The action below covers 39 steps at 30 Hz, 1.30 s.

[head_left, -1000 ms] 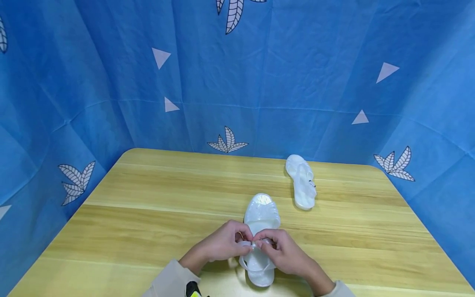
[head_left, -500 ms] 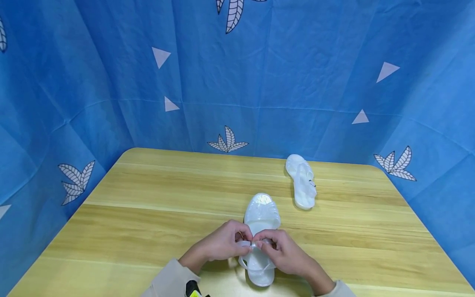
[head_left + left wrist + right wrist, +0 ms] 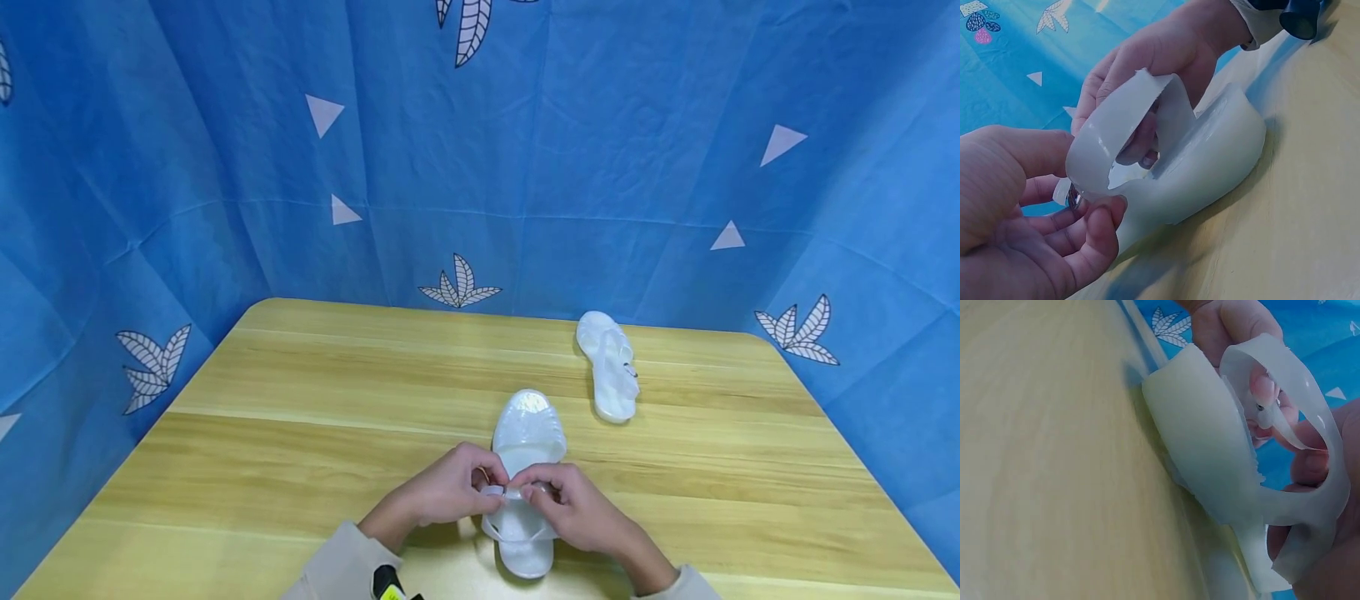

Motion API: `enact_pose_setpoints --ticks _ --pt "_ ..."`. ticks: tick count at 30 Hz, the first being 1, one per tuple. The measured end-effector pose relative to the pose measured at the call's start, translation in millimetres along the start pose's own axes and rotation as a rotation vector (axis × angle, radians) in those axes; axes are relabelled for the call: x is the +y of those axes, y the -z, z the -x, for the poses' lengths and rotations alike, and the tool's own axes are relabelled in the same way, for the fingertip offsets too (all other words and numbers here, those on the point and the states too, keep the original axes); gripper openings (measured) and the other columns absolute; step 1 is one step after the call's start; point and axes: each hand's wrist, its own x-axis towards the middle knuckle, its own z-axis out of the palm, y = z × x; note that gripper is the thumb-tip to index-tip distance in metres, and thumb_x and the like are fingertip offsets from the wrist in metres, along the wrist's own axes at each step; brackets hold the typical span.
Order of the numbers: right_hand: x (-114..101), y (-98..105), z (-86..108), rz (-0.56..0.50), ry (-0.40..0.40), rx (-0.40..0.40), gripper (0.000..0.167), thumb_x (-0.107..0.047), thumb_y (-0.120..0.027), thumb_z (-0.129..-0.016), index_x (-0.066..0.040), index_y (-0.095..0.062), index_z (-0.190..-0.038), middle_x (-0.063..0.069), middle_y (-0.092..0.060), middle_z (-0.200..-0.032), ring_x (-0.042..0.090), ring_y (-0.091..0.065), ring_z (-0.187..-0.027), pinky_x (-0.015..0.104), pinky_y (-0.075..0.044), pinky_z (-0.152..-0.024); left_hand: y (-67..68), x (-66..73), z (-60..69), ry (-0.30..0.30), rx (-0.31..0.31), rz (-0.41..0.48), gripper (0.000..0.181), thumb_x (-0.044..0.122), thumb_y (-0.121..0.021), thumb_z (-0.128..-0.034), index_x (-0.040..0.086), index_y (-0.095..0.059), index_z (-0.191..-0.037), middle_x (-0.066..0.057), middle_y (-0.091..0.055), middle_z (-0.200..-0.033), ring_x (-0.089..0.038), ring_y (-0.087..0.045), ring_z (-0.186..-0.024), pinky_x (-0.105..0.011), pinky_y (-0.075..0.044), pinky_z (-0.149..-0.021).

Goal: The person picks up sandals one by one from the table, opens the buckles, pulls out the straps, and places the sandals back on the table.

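Note:
A white, glossy plastic sandal point(image 3: 528, 429) lies on the table in front of me, its toe pointing away. My left hand point(image 3: 450, 487) pinches the sandal's ankle strap beside a small metal buckle point(image 3: 1073, 197), which the left wrist view shows between its fingers. From the other side, my right hand point(image 3: 576, 510) pinches the strap point(image 3: 1310, 381) with thumb and index finger. The fingertips of both hands nearly meet above the sandal's middle. Fingers partly cover the buckle, so how the strap runs through it cannot be made out.
Farther back and to the right lies a second white sandal point(image 3: 611, 371), with a small dark buckle on its right side. Both rest on a wood-grain table point(image 3: 300, 375) with rounded far corners. A blue patterned cloth point(image 3: 525, 150) hangs behind and at the sides.
Both hands stay at the strap, almost still. The gap between the two thumbs is slightly wider now. Neither sandal has visibly moved.

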Motion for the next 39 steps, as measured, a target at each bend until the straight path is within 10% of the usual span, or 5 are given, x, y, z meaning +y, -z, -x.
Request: enact_pose_setpoints --ticks 8,16,27,39 --pt "-4 -2 -1.2 0.060 0.000 0.037 0.011 -0.011 -0.058 -0.092 -0.013 -0.069 -0.094 -0.002 -0.070 -0.094 0.005 -0.061 -0.090 0.026 -0.052 -0.079 -1.8 0.3 0.0 -0.014 0.015 -0.013 0.008 -0.001 -0.069 -0.0762 0.004 -0.067 -0.083 0.002 -0.058 -0.077 -0.007 -0.051 -0.065 -0.017 -0.044 -0.055" --pt "-13 -8 -4.3 0.406 0.139 0.178 0.008 -0.012 -0.068 -0.084 -0.020 -0.068 -0.083 -0.016 -0.066 -0.081 -0.004 -0.060 -0.077 0.027 -0.047 -0.075 -6.0 0.7 -0.7 -0.030 0.039 -0.060 0.007 0.004 -0.072 -0.0758 0.007 -0.067 -0.081 0.004 -0.058 -0.073 -0.005 -0.051 -0.061 -0.018 -0.044 -0.052" --pt "-12 -6 -1.1 0.130 0.011 0.065 0.006 -0.009 -0.061 -0.090 -0.012 -0.066 -0.089 -0.004 -0.066 -0.085 0.004 -0.061 -0.075 0.022 -0.052 -0.063 -3.8 -0.1 0.0 -0.022 0.012 -0.049 0.008 0.002 -0.073 -0.0765 0.006 -0.069 -0.082 0.005 -0.059 -0.074 -0.004 -0.051 -0.063 -0.017 -0.043 -0.054" --pt "-12 -1 -1.6 0.130 0.110 0.030 0.011 -0.015 -0.058 -0.093 -0.016 -0.068 -0.090 -0.002 -0.059 -0.077 0.000 -0.048 -0.069 0.019 -0.046 -0.057 -0.2 2.2 0.2 -0.037 -0.028 -0.069 0.007 0.001 -0.072 -0.0776 0.006 -0.068 -0.082 0.004 -0.058 -0.071 -0.003 -0.049 -0.059 -0.016 -0.040 -0.051"
